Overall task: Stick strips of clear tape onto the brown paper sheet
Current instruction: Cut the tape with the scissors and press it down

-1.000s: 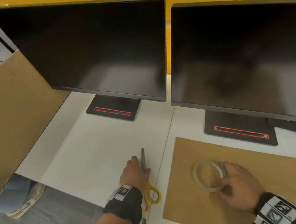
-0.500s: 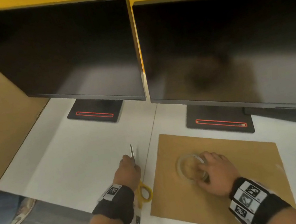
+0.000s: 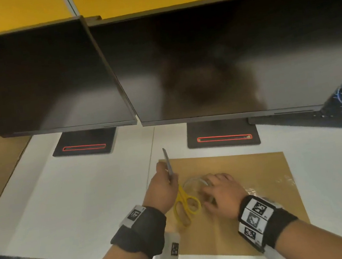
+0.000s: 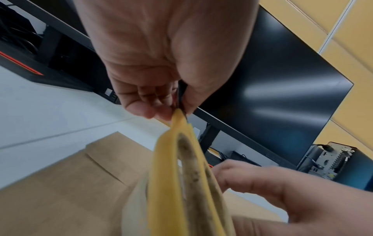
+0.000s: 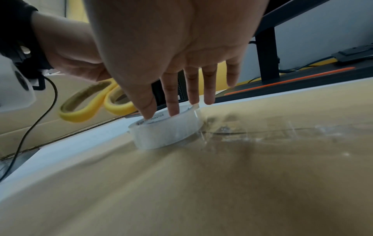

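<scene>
**Preparing the Tape Roll and Scissors for a Cut**

Holding the yellow-handled metal scissors [image 3: 180, 191] by the closed blades, the left hand [image 3: 163, 189] pinches the steel between thumb and curled fingers, handle loops hanging toward the wrist and blade tip pointing away toward the monitors. The right hand [image 3: 221, 192] rests on the translucent roll of clear tape [image 5: 166, 127], which lies flat on the rectangular brown paper sheet [image 3: 249, 173] near its left half. The fingers are straight and slightly spread, with fingertips [image 5: 173, 110] set on the roll's upper rim and inner core.

Recommended procedure, as a judgement:
1. Turn the scissors so the fingers can enter the handle loops before cutting; the present blade grip permits no cut.
2. Steady the roll with the right hand, locate the free end, and draw out a strip parallel to the sheet.
3. Lay the strip on bare paper, clear of the wrinkled tape patch [image 3: 272, 187] on the right side.

View comparison: the right wrist view shows fingertip contact on the roll and creased tape already adhered; the head view hides both behind the hand. The left wrist view confirms the pinch on the blades. Only the head view shows the sheet's position on the white desk [image 3: 76, 199].
</scene>
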`<action>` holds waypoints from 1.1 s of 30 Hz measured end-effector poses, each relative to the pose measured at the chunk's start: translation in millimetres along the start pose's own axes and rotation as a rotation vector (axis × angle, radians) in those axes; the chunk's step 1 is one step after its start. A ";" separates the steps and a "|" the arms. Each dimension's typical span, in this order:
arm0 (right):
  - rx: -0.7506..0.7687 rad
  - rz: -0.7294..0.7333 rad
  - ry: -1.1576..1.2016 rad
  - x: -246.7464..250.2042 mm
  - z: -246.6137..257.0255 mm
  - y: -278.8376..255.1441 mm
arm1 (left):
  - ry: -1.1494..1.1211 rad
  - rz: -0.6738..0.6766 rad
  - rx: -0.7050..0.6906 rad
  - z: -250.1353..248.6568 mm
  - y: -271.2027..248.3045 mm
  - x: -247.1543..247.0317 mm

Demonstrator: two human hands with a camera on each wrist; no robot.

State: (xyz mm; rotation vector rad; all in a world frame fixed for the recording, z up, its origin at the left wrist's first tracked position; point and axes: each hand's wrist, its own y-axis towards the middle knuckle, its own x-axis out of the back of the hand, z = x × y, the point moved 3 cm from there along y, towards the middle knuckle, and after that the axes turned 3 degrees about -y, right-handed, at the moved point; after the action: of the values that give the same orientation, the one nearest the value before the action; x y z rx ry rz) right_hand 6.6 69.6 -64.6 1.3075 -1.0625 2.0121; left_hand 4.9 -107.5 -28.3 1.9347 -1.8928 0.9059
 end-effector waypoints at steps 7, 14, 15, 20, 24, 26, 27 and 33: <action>0.022 -0.161 0.215 15.8 -17.7 -21.0 | -0.100 0.015 0.015 -22.9 -2.1 -22.1; 0.024 -0.158 0.527 9.2 -38.4 -55.7 | -0.243 0.070 -0.007 -48.9 -1.2 -54.6; 0.006 -0.157 0.522 7.2 -42.2 -58.3 | -0.260 0.084 -0.006 -50.9 -1.2 -60.6; -0.011 -0.190 0.548 2.9 -53.3 -68.8 | -0.235 0.117 -0.014 -62.1 -2.8 -83.8; -0.090 -0.175 0.566 -6.2 -78.7 -72.2 | -0.156 0.249 0.004 -58.0 -4.9 -90.7; -0.144 -0.128 0.593 -11.9 -93.0 -76.3 | 0.136 0.277 -0.036 -45.2 -5.3 -84.4; -0.168 -0.105 0.604 -14.8 -99.2 -79.1 | 0.283 0.279 -0.063 -37.5 -6.2 -80.3; -0.193 -0.042 0.493 -24.5 -120.3 -84.9 | 0.748 0.368 -0.118 0.3 -20.9 -73.6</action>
State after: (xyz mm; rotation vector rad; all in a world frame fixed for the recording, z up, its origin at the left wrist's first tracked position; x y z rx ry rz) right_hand 18.9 216.8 -86.3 0.6764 -0.9499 1.9958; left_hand 29.6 -47.4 -68.8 0.9655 -1.7732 1.3417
